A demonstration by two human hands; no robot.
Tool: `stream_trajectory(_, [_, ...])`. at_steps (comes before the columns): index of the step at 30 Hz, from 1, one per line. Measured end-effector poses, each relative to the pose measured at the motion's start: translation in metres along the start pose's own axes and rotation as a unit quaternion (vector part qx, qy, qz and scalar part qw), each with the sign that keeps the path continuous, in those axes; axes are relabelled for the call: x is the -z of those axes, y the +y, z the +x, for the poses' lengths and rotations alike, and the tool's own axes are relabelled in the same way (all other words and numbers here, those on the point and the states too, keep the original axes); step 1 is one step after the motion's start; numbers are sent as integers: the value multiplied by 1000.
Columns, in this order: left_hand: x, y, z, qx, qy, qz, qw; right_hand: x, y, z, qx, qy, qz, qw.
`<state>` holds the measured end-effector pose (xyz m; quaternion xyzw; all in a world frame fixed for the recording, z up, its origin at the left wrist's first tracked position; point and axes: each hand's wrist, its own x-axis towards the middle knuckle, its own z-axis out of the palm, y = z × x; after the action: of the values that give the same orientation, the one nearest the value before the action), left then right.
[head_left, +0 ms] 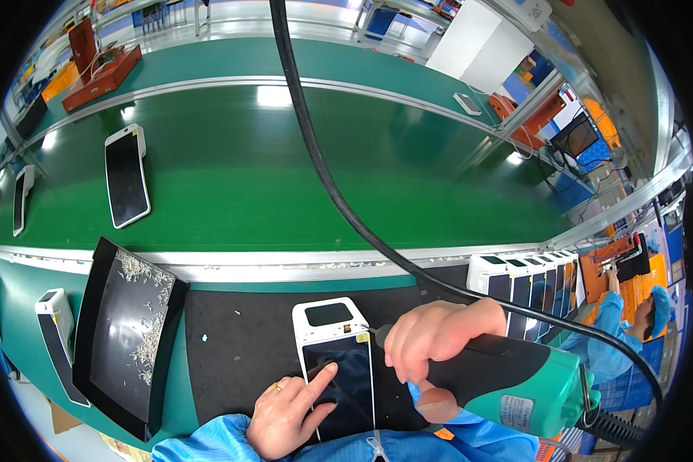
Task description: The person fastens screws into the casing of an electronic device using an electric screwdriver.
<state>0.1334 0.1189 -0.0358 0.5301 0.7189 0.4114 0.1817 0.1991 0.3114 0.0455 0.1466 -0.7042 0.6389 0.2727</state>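
A white handheld device [328, 333] with a large dark screen and a small dark window at its top lies face up on the black mat [231, 362] before me. My left hand [285, 412] rests on its lower left side. The index finger stretches over the dark screen, the thumb is apart from it, and a ring shows on one finger. My right hand [443, 339] is wrapped round a green and black electric screwdriver [516, 385], held nearly level. Its tip points left at the device's upper right corner, beside a yellow sticker; whether it touches cannot be made out.
Left of the mat stands a black tray [115, 339] of small screws. A row of white devices [489, 269] stands at right. Another device [127, 177] lies on the green conveyor belt [231, 169]. A thick black cable [323, 169] hangs across. A co-worker [612, 331] in blue is at far right.
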Motion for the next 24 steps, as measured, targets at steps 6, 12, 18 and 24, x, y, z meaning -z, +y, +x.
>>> stream_trajectory(6, [-1,-3,-1,-11,0,11,1000,0,-8,11,-63,-44,-44,996])
stream_trajectory(12, [-2,-10,-6,-17,-1,21,1000,-12,-15,6,-112,69,-82,988])
stream_trajectory(18, [60,-8,-15,141,155,6,978,-19,-22,-8,-43,238,42,969])
stream_trajectory(24, [149,-56,-12,166,53,247,953,-10,-35,-16,-23,155,90,984])
